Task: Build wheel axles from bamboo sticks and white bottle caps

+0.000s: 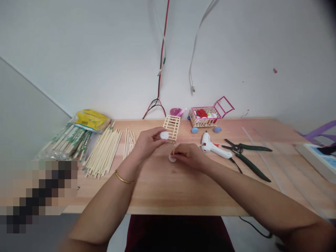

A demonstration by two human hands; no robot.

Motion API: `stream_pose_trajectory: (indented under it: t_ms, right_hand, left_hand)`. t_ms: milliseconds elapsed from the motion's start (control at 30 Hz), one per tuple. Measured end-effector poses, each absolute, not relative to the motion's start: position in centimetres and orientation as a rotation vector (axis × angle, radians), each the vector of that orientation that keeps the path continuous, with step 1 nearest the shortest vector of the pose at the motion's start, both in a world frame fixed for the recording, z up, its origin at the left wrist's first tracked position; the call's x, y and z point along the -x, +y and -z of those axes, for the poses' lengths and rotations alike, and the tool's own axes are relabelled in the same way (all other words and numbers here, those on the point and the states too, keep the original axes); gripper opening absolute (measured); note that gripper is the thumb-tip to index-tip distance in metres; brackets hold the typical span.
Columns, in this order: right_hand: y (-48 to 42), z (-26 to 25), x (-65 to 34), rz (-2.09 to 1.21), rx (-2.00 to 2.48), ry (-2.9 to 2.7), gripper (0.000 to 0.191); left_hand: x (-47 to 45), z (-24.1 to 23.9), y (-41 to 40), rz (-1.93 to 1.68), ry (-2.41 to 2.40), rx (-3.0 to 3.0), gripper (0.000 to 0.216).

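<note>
My left hand [148, 141] pinches a white round cap [164, 135] between thumb and fingers. Lower and a little to the right, my right hand [190, 155] is closed on a short wooden stick [173, 151]. At that stick's lower end is a second white cap [172, 159], close to the tabletop; whether the two are joined I cannot tell. Just behind both hands stands a small slatted frame of wooden sticks [172, 126], its lower part near the fingers. A white hot glue gun [210, 144] lies right of my right hand.
At the back is a stick cart with pink trim [206, 120], blue wheels and coloured items inside. Green-handled pruning shears [243, 150] lie right. Loose sticks [103, 152], wrapped stick bundles [65, 140] and a yellow packet [91, 120] are left. A white box [315, 161] stands far right.
</note>
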State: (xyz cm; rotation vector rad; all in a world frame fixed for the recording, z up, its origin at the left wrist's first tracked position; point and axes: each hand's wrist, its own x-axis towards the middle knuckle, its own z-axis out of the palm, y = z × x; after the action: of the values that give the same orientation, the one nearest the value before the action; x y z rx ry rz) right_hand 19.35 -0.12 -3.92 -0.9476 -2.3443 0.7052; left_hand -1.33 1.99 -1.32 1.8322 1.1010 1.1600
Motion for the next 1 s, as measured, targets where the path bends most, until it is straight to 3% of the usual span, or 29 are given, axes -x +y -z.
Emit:
stream_pose_trajectory:
  t_ms: [233, 867, 1000]
  right_hand:
    - [0.0, 3.8, -19.4, -0.690, 0.866, -2.335, 0.021]
    - [0.1, 4.1, -19.4, -0.682, 0.882, -2.341, 0.022]
    - [0.3, 4.2, -19.3, -0.664, 0.874, -2.339, 0.025]
  left_hand:
    - [2.0, -0.2, 1.7, -1.099, 1.007, -2.004, 0.032]
    - [2.4, 0.3, 1.4, -0.987, 0.766, -1.523, 0.045]
    - [2.0, 0.8, 1.8, -1.005, 0.794, -1.456, 0.039]
